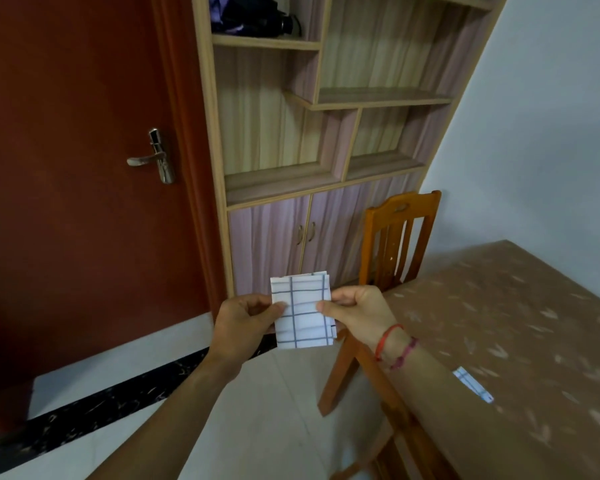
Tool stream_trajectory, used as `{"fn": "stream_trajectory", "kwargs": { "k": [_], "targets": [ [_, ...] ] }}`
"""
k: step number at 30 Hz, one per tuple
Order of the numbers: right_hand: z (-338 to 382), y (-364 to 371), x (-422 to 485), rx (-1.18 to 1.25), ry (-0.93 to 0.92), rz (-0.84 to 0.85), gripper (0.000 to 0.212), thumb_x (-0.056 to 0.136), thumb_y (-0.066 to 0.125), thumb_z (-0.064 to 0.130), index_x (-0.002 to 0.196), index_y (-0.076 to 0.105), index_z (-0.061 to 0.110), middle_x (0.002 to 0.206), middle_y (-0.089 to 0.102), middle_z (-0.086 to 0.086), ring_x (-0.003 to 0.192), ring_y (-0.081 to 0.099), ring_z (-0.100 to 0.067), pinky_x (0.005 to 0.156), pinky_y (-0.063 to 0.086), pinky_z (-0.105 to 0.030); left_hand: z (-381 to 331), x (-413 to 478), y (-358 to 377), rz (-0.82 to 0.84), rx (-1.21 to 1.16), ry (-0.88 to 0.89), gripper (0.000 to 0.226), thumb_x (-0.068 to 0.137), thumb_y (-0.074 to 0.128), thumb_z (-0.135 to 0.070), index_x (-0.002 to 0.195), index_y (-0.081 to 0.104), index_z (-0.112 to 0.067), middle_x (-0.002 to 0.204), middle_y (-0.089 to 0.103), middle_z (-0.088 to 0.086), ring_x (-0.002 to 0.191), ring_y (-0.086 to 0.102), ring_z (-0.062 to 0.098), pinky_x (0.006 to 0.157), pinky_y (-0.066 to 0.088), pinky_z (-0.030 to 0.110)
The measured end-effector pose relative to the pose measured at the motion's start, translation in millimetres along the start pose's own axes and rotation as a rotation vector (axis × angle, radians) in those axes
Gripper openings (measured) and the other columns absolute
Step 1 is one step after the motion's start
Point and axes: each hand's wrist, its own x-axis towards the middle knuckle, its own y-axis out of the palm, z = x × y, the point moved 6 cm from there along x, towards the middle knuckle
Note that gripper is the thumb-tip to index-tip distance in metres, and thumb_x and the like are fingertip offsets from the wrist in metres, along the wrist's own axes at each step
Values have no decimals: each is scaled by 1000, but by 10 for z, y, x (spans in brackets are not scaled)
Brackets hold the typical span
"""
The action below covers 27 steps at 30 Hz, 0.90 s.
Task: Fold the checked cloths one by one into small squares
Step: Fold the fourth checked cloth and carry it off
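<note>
**Hands: two.** The left hand (243, 320) pinches the left edge of the checked cloth (302, 320), thumb on the near face. The right hand (357, 311) pinches the right edge the same way. They hold it in the air over the floor, left of the table (551, 306), probably to square up the layers and check the fold before setting it down.

**Checked cloths: two in view.**
- One is in the hands, white with dark lines, folded down to a small near-square. Layer edges show at its far right corner.
- A second folded cloth (473, 384) lies on the table, just right of the right forearm and partly hidden by it. It is likely a finished piece set aside.

**Red wrist cords (395, 348): two**, on the right wrist.

**Wooden chair (398, 233): one**, at the table's left side.

**Shelf cabinet (326, 133): one**, far.

**Red door (66, 202): one**, far left, with one lever handle (153, 159).
</note>
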Motion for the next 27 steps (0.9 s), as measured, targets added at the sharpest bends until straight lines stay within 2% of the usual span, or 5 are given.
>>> {"fn": "stream_trajectory", "kwargs": {
  "k": [4,13,21,24,27],
  "targets": [
    [-17,2,317,12,4,-22,7,78,77,11,83,74,16,69,73,11,67,70,-3,59,52,-15,28,296,8,23,-26,-12,11,86,69,-10,81,73,-1,75,74,4,63,68,11,61,53,20],
    [-179,-490,1305,16,-7,-132,7,81,75,18,82,73,25,79,73,12,87,70,-14,80,58,-32,18,1271,549,187,-7,-82,14,89,65,-9,97,71,0,96,74,9,92,71,21,82,57,32],
    [-381,-1429,2031,170,10,-341,17,81,74,22,83,75,6,85,72,-20,82,68,-34,77,59,-45,-186,2237,1561,267,28,-137,10,90,64,-7,95,72,-8,89,75,1,79,70,5,61,53,12],
    [-482,-1784,2066,278,43,-383,6,82,72,14,79,75,17,80,76,-1,80,73,-17,74,60,-38,-224,2517,1997,319,-3,-167,11,89,66,-11,97,72,-14,93,75,3,83,72,11,70,58,23],
    [-649,-2174,2038,330,107,-479,2,80,74,11,82,74,12,83,76,-1,82,73,-20,74,59,-39,-321,2707,2443,404,-33,-143,11,90,64,-10,99,71,-10,92,75,4,87,72,16,75,58,27]
  ]
}}
